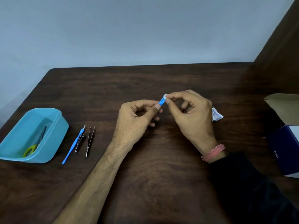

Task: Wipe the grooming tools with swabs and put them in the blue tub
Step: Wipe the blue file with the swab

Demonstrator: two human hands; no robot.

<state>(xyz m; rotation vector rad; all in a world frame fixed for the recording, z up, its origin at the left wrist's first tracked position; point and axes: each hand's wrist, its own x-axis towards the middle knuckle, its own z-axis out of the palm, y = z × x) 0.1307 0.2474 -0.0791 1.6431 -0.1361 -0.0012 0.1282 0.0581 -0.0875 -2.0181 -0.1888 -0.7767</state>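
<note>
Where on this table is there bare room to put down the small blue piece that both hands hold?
Bare wood lies between the tweezers and the left hand, and along the far table edge. It is crowded beside the blue tub, where three tools lie close, and at the right near the wrapper and boxes.

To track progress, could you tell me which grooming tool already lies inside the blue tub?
The green-handled scissors; the other tools lie on the table beside the blue tub.

One tub, one scissors, three loose tools.
</note>
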